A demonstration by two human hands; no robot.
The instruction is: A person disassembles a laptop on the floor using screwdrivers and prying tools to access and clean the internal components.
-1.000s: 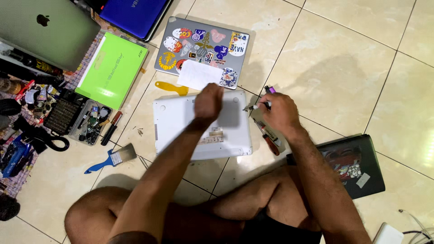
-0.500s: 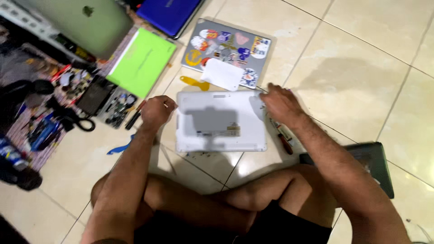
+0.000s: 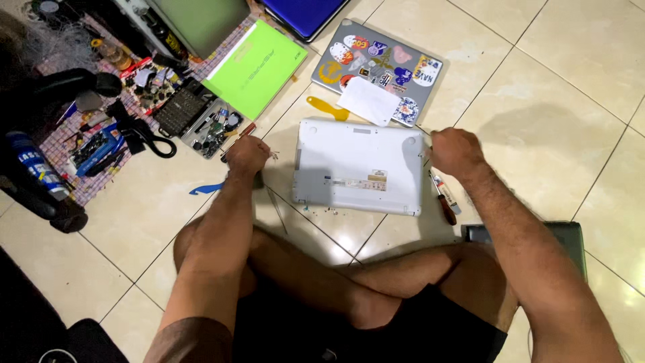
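While you sit cross-legged on the tiled floor, the head view shows the white laptop lying upside down in front of your legs, its long axis running left to right between your two hands. Your left hand rests on the floor just off the laptop's left edge, curled into a loose fist; whether it grips anything small you cannot tell from here. Your right hand sits at the laptop's upper right corner, also closed, with what looks like a thin tool tip poking out toward that corner, though it is too small to be sure. The right hand is the nearer one to the case, touching or nearly touching it, while the left stays a little apart. A red-handled screwdriver lies on the floor just beside the laptop's right edge, below your right hand. Beyond the laptop lie a yellow pry tool and a grey sticker-covered laptop, with a green laptop and an open bit set off to your left.
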